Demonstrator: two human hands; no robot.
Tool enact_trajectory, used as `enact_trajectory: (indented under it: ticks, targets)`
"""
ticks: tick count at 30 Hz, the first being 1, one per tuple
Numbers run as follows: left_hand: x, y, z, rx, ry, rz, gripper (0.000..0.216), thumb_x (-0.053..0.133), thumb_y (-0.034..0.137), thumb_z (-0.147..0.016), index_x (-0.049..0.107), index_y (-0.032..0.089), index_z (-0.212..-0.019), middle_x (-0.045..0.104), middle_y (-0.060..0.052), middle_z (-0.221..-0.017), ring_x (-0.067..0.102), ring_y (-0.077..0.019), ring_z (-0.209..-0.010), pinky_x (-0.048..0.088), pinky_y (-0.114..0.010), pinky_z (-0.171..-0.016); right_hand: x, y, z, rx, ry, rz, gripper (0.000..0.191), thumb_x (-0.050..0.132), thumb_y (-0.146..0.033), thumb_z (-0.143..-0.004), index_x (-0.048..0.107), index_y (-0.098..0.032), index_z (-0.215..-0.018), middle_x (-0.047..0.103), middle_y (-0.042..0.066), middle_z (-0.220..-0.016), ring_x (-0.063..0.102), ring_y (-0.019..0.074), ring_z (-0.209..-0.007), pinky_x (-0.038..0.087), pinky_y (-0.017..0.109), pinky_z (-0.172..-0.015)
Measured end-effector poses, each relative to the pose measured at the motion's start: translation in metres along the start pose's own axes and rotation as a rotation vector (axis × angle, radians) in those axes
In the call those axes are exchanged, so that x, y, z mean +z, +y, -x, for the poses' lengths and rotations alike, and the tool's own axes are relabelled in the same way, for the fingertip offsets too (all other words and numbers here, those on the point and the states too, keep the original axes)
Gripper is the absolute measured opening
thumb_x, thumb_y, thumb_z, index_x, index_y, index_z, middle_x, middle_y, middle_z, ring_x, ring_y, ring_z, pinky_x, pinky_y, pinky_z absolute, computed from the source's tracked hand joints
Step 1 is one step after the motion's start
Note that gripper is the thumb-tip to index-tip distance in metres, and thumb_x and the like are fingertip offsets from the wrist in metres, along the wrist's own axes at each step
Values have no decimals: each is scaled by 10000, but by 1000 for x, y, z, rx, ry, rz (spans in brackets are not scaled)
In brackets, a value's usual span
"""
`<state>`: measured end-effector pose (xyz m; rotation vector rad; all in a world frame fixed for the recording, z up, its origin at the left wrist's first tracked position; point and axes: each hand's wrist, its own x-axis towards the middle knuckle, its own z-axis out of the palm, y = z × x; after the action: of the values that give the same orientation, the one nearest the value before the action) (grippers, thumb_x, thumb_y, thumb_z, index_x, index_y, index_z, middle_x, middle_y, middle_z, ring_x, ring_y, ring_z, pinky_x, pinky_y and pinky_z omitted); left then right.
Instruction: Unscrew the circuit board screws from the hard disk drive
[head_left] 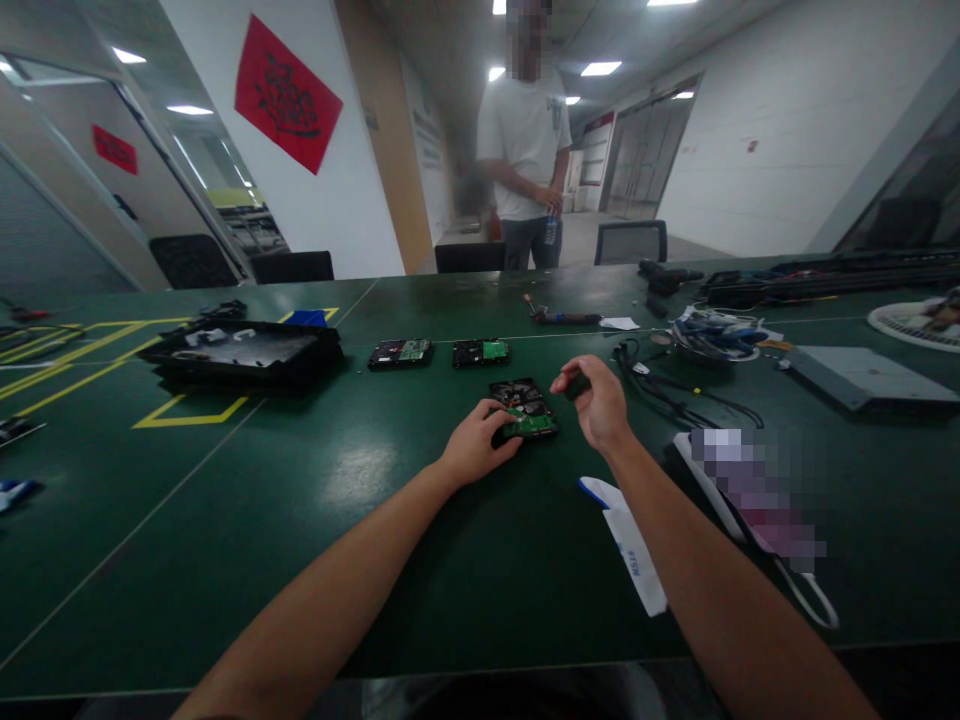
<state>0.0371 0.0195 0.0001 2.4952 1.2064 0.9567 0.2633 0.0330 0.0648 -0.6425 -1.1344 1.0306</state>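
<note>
A hard drive (523, 400) lies on the green table with its green circuit board facing up along the near edge. My left hand (484, 440) grips its near left part, fingers on the board and thumb at the near edge. Just right of the drive, my right hand (596, 405) is raised off the table with its fingers curled together. Something dark shows between those fingers, too small to make out. Two more hard drives, one on the left (400, 354) and one nearer the middle (481, 352), rest farther back.
Stacked black trays (300, 350) stand at left. To the right are black cables (667, 395), a bowl of wires (716, 335), a grey metal box (874, 375) and a power drill (667, 275). A white paper packet (634, 560) lies near my right forearm. A person (525, 150) stands across the table.
</note>
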Motion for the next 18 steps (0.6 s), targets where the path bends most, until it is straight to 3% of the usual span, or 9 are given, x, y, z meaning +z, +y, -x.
enact_trajectory:
  ticks: [7,12,18]
  targets:
    - [1,-1,0,-4,-6,-18,364,734,381,-887,667,256,-1222,543,-88,-1303,626,-266,-1145,575,-438,-984,7,-3,0,48,35,-65,427,648,-626,-893,623,-239,-715,452,-36,-593,478,127,-537,413,290,-526]
    - [1,-2,0,2,-3,-12,362,732,385,-888,667,252,-1219,546,-90,-1297,628,-264,-1143,572,-437,-987,6,-1,-1,56,14,-74,522,495,-699,-935,682,-239,-775,509,-12,-592,519,145,-562,444,308,-567]
    - [2,-3,0,-2,3,-12,365,732,399,-886,672,260,-1218,551,-91,-1291,639,-265,-1129,588,-438,-958,3,3,-2,7,57,26,353,689,-584,-880,666,-243,-793,584,-15,-745,572,137,-676,495,290,-657]
